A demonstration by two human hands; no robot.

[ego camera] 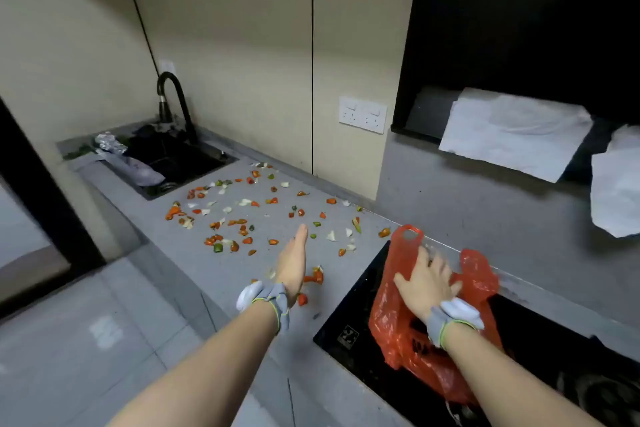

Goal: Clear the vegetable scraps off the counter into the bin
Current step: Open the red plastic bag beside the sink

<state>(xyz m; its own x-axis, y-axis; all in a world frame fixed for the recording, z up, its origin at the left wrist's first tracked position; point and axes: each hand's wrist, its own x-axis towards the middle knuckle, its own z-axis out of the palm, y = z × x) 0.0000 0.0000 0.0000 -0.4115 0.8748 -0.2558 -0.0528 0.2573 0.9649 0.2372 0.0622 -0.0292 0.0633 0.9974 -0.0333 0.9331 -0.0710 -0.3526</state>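
Observation:
Several orange, green and white vegetable scraps (242, 215) lie scattered over the grey counter (194, 253) between the sink and the cooktop. My left hand (292, 262) stands on its edge on the counter, fingers straight and together, with a few scraps just right of its wrist. A red plastic bag (401, 315) lies crumpled on the black cooktop (349, 322). My right hand (427, 279) rests flat on top of the bag, fingers spread, pressing it down. No bin is visible.
A black sink (180, 159) with a black tap (173, 97) sits at the far left, holding foil and a cloth. White paper sheets (512, 132) hang over the dark shelf at the right. A wall socket (362, 114) is behind the counter. Tiled floor lies left.

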